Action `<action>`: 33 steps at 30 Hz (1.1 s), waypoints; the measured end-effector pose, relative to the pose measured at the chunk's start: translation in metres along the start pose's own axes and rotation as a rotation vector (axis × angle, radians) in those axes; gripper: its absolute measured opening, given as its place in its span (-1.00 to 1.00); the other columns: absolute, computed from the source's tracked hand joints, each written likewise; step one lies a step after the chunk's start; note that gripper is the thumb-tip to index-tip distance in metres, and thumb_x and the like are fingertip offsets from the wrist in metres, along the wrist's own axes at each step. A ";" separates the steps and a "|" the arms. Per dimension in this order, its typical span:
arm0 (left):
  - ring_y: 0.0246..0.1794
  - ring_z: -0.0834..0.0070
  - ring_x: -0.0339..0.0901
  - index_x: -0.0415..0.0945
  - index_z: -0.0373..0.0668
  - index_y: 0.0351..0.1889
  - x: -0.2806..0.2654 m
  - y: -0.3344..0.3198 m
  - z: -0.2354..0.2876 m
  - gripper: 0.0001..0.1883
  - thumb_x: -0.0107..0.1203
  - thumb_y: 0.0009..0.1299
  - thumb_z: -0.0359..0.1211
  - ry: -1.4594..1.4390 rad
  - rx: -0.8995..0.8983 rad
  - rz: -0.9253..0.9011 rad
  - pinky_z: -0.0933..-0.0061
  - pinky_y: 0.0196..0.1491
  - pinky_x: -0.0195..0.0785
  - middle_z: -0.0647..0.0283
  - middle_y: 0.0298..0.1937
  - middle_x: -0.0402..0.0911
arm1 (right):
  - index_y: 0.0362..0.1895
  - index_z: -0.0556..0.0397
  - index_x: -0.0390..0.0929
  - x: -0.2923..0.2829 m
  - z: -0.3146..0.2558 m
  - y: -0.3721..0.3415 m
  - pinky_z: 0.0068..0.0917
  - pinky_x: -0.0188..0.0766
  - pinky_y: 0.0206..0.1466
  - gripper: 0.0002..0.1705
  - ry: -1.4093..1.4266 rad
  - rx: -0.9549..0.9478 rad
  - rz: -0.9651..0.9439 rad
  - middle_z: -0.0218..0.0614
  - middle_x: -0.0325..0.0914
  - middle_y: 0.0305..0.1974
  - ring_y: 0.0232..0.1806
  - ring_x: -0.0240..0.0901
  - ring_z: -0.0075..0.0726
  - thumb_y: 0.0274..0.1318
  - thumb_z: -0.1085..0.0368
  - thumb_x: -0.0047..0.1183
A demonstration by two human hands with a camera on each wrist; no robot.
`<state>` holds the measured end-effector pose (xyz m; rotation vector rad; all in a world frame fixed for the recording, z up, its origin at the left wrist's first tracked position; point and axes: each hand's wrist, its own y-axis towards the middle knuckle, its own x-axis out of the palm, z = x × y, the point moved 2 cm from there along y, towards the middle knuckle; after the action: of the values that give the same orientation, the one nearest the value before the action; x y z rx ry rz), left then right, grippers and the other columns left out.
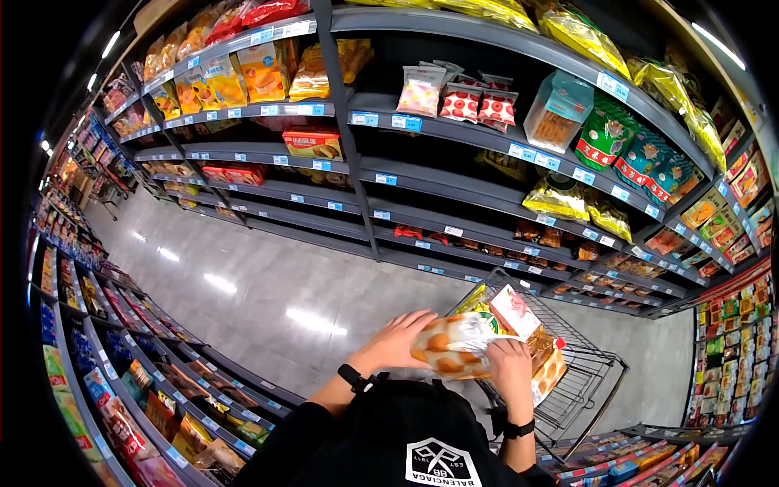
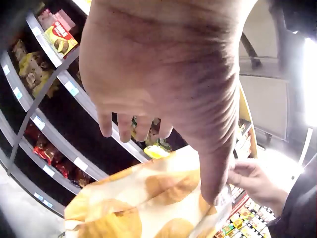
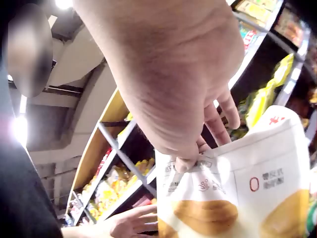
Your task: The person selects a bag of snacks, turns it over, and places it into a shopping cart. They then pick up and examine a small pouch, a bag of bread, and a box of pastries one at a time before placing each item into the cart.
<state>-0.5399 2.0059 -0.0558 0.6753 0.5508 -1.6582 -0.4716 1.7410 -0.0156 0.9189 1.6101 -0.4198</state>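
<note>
A white and orange snack bag (image 1: pixel 449 347), printed with round golden-brown cakes, is held in front of my body at the cart's near side. My right hand (image 1: pixel 510 367) pinches its white top edge between thumb and fingers, as the right wrist view shows. My left hand (image 1: pixel 395 341) is at the bag's other end. In the left wrist view the left thumb lies against the bag (image 2: pixel 171 191), and the other fingers extend loosely beyond its edge. A shopping cart (image 1: pixel 596 381) beside me carries a pink-and-white package (image 1: pixel 515 311) and another bag with similar pictures (image 1: pixel 549 375).
Dark shelves (image 1: pixel 357 174) of packaged snacks run along the far side of the aisle. Lower shelves (image 1: pixel 154 357) with more packets curve behind me at the left. Grey tiled floor (image 1: pixel 243 268) stretches between them, and a further rack (image 1: pixel 734 349) stands at the right.
</note>
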 end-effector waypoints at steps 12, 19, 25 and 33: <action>0.21 0.35 0.45 0.22 -0.34 0.34 -0.056 -0.074 -0.095 -0.07 0.52 0.05 -0.28 -0.818 -0.094 0.474 0.33 0.29 0.29 0.08 0.17 0.49 | -0.11 -0.05 0.62 0.000 -0.172 0.134 -0.15 0.39 0.11 -0.60 0.126 -0.479 0.311 -0.41 0.58 -0.11 0.04 0.49 -0.16 -0.18 0.40 0.20; 0.17 0.37 0.46 0.22 -0.31 0.28 -0.099 -0.126 -0.132 -0.36 0.27 0.26 -0.47 -1.374 -0.304 0.858 0.36 0.21 0.38 0.11 0.16 0.47 | 0.33 0.14 0.32 0.060 -0.193 0.173 -0.09 0.17 0.39 -0.25 0.690 0.055 0.278 0.02 0.35 0.30 0.33 0.28 0.10 0.10 0.16 0.30; 0.09 0.44 0.50 0.23 -0.29 0.17 -0.139 -0.144 -0.129 -0.54 0.17 0.39 -0.42 -1.450 -0.349 1.056 0.44 0.09 0.46 0.10 0.10 0.48 | 0.53 0.16 0.02 0.148 -0.216 0.174 -0.39 0.09 0.45 -0.17 1.613 0.459 -0.593 -0.12 0.13 0.47 0.45 0.14 -0.24 0.31 0.16 0.08; 0.12 0.48 0.44 0.19 -0.28 0.20 -0.167 -0.142 -0.139 -0.50 0.20 0.42 -0.36 -1.332 -0.399 1.142 0.45 0.14 0.40 0.14 0.12 0.44 | 0.57 0.10 -0.10 0.171 -0.233 0.215 -0.35 0.14 0.45 0.10 1.717 0.407 -0.762 -0.12 0.18 0.45 0.45 0.16 -0.22 0.02 0.37 0.29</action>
<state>-0.6396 2.2453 -0.0407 -0.4495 -0.4464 -0.5697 -0.4660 2.0969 -0.0710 0.9185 3.6006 -0.4851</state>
